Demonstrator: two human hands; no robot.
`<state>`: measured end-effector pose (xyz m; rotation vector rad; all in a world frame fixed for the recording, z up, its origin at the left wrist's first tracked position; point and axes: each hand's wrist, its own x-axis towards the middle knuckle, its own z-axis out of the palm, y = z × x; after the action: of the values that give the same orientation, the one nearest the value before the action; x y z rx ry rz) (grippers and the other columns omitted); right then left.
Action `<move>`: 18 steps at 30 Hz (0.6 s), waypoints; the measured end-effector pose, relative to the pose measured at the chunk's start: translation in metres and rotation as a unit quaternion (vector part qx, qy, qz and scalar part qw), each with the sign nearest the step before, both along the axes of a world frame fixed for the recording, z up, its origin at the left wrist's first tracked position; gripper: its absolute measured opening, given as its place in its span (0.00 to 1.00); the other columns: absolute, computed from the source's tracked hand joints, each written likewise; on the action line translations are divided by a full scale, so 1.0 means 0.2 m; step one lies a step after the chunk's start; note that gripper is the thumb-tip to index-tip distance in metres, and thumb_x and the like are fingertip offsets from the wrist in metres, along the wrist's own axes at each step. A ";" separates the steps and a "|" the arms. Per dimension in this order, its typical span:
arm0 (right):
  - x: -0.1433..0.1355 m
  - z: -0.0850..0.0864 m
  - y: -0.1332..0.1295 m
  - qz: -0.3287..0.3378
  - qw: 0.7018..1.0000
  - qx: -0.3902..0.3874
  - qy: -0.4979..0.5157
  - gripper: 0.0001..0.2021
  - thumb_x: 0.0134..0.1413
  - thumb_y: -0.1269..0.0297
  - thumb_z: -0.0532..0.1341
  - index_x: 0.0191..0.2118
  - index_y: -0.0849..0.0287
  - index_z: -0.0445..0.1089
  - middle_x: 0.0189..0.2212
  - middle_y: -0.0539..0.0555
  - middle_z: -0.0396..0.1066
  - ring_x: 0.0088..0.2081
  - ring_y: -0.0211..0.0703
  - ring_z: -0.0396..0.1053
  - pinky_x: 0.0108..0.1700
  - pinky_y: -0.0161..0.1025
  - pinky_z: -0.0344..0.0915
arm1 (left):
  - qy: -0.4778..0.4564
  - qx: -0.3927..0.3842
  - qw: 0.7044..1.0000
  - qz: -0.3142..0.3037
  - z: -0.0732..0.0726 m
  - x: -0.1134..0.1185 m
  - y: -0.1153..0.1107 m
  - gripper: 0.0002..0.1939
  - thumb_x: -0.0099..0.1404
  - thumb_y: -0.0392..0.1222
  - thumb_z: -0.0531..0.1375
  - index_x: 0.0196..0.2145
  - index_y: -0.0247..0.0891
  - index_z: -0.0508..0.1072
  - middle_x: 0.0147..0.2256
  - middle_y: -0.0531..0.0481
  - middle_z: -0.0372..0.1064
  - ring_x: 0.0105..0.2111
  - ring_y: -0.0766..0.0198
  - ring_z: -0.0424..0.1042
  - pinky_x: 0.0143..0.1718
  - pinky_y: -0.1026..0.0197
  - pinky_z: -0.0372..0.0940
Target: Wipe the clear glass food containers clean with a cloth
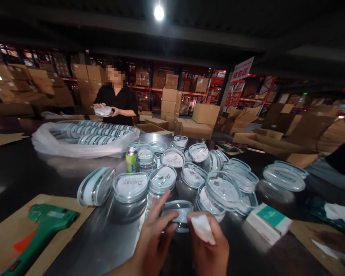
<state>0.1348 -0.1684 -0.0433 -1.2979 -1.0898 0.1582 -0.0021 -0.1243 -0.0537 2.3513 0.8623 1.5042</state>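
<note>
1. Case (184, 211): on or just above the table (97, 245), between both hands, nearer than the can (132, 160) and to its right.
2. Left hand (152, 234): nearer than the can, with fingers spread and tips against the left side of the case; cannot tell how firmly gripping.
3. Right hand (211, 249): curled, pinching a white tissue (202, 229), with thumb at the right side of the case.
4. Other cases (163, 179): stacked and strewn from just beside the can to well right.
5. Bag (71, 151): behind and left of the can, full of rowed cases.
6. Glue gun (44, 226): on cardboard (57, 241), left of the can and nearer.
7. Box (271, 220): white and green, right of the can and nearer.
8. Co-worker (117, 100): beyond the can, leftward, holding something clear.
</note>
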 end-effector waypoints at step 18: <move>-0.04 0.01 0.10 0.161 0.960 -0.100 0.204 0.15 0.44 0.55 0.67 0.26 0.57 0.62 0.22 0.46 0.61 0.25 0.37 0.57 0.26 0.34 0.56 | 0.055 -0.010 0.998 -0.016 -0.04 -0.01 0.07 0.24 0.52 0.31 0.61 0.48 0.39 0.65 0.53 0.35 0.62 0.54 0.44 0.64 0.51 0.37 0.64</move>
<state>0.1269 -0.1485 -0.0406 -1.1855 -0.9339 0.7654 -0.0034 -0.1095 -0.0614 2.4405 0.8548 1.3602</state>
